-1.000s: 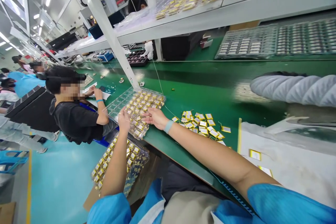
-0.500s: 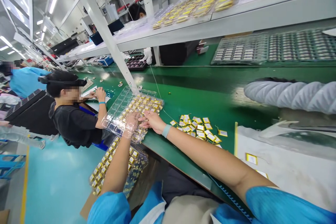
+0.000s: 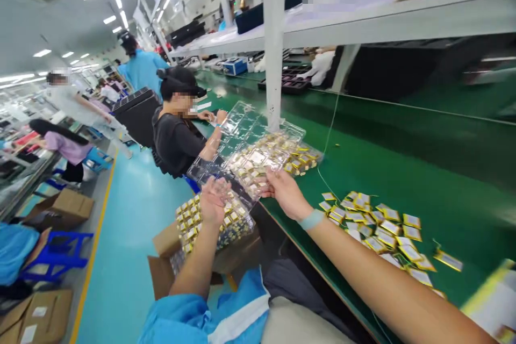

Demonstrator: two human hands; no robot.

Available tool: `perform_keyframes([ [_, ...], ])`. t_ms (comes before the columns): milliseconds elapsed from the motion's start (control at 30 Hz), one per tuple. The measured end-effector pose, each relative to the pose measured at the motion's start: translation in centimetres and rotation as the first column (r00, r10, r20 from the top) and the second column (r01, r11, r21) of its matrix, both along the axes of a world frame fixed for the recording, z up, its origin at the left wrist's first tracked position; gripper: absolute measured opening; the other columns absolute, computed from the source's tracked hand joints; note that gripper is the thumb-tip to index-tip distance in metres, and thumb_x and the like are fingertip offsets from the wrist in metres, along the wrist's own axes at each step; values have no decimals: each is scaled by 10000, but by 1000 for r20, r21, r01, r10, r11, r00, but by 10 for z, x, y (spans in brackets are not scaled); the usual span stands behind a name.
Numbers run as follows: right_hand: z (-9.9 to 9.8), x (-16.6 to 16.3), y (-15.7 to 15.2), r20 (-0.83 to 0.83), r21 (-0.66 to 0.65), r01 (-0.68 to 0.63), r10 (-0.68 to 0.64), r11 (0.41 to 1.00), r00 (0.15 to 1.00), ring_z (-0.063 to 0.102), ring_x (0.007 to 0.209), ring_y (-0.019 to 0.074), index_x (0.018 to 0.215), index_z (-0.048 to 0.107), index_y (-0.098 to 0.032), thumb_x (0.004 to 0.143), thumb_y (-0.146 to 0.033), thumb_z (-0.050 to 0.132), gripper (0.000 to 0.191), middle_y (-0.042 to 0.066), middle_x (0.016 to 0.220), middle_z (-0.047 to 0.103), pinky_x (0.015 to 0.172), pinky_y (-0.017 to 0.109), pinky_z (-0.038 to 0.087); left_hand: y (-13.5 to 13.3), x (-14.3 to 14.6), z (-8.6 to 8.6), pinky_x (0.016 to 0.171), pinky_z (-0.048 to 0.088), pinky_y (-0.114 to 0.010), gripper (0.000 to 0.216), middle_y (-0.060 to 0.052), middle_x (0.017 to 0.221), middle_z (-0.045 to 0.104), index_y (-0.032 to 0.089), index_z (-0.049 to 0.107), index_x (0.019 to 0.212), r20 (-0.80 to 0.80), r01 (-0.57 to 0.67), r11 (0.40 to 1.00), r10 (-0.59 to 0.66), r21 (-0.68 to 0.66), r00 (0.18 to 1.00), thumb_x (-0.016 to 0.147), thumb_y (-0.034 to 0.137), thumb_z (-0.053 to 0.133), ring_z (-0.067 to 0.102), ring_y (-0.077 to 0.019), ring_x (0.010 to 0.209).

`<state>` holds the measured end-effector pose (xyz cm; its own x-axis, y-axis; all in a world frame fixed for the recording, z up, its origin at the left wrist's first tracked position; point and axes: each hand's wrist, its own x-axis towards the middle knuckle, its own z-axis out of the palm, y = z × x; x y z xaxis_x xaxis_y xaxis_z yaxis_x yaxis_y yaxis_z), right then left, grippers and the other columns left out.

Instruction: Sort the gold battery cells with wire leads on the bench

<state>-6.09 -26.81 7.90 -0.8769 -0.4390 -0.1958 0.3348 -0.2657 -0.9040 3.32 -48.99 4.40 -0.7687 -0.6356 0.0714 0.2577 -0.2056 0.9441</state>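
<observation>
A clear plastic tray [image 3: 252,131] with moulded pockets is tilted over a tray of small yellow-edged battery cells [image 3: 308,157] at the bench edge. My right hand [image 3: 280,188] pinches its near right edge, fingers closed. At its near left edge is my left hand [image 3: 213,201], fingers curled up against the plastic and partly seen through it. Below my left hand, a stack of filled battery trays [image 3: 189,220] sits beside the bench. Loose pouch batteries [image 3: 389,228] with yellow edges lie in a pile right of my right forearm.
A white post [image 3: 274,48] rises just behind the tray and carries a shelf [image 3: 387,24]. A co-worker in black [image 3: 177,137] sits close on the left. An open cardboard box [image 3: 163,274] stands under the stacked trays. A thin cord [image 3: 328,134] hangs to the green bench [image 3: 387,156].
The view has swung left. My hands have moved apart, and the clear tray now slants between them over the filled tray. My left hand has moved out past the bench edge.
</observation>
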Motion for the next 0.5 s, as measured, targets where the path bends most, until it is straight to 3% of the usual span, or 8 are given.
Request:
perform_keyframes([
  [67,1,26,-14,-30,22,-93,93,995,995,755,684,155,1245,501,-247,1023,-317,562,241,37,976,795,577,231,569,-23,36,3,695,582,-319,638,-142,1190,782,242,645,1334,9,-114,992,114,58,993,898,706,693,785,-250,937],
  [167,6,55,-31,-91,66,-187,192,980,977,765,698,168,1275,535,-237,1038,-285,508,243,48,990,811,590,244,553,-60,85,6,687,563,-252,587,-64,1138,789,299,623,1339,17,-236,968,235,88,972,873,622,774,769,-173,870],
  [300,8,79,-48,-173,158,-269,295,950,940,751,694,188,1391,576,-209,1039,-264,505,363,65,1000,807,606,282,548,-101,152,3,619,571,-262,642,-81,1002,797,222,698,1220,117,-260,965,253,41,960,683,426,986,756,-195,758],
  [367,5,92,-52,-210,207,-298,340,932,917,756,778,200,1468,573,-196,1014,-278,599,462,71,1035,799,708,317,592,-122,191,-2,588,564,-251,564,-82,986,789,194,707,1177,169,-339,941,333,4,928,723,397,974,745,-188,735],
  [433,-1,105,-53,-240,248,-310,369,918,898,750,895,206,1527,553,-190,972,-290,705,584,73,1088,791,845,339,609,-145,234,-12,608,574,-245,448,-69,1044,766,187,679,1233,193,-498,866,496,-44,846,890,419,852,732,-161,771],
  [500,-8,115,-50,-248,282,-332,403,900,881,745,944,211,1508,579,-180,957,-307,746,590,77,1092,792,909,347,604,-164,278,-27,659,597,-260,387,-70,1128,730,176,639,1317,218,-657,747,660,-99,719,1016,409,711,712,-147,830],
])
